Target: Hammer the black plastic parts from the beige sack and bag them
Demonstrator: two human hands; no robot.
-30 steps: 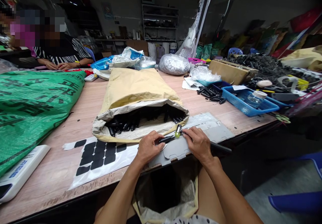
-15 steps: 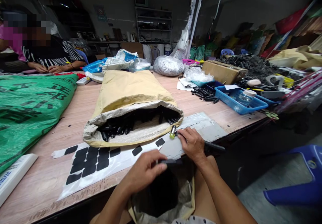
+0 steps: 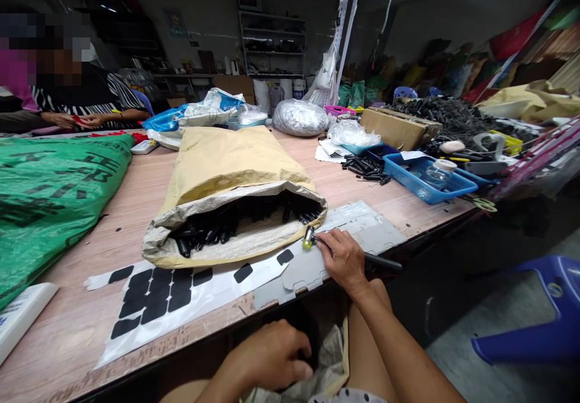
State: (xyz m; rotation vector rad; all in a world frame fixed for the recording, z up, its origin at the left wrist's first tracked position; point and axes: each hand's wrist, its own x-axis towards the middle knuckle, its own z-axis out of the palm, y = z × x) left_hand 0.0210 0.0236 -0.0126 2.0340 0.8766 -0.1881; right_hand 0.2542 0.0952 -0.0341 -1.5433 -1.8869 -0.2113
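My right hand (image 3: 343,261) is closed around a small hammer (image 3: 385,262) with a metal head and a yellow-green tip, held over the table's front edge. Below that edge, my left hand (image 3: 276,354) hangs over an open woven sack (image 3: 333,361) in my lap. Its fingers curl loosely, with a gap between thumb and forefinger and nothing visible there. In front of me lies a tan paper sack (image 3: 235,155), its mouth toward me, full of black cylindrical parts (image 3: 212,231). A white sheet of black rounded stickers (image 3: 156,297) sticks out beneath it.
A grey board (image 3: 362,228) lies flat at the table's edge by my right hand. Farther right are loose black parts (image 3: 362,167) and a blue basket (image 3: 426,188). To the left sits a green sack (image 3: 58,197). A co-worker (image 3: 86,101) sits across the table.
My left hand has dropped from the table edge into my lap, and the dark flat piece beside it is no longer seen. My right hand keeps the hammer in about the same place.
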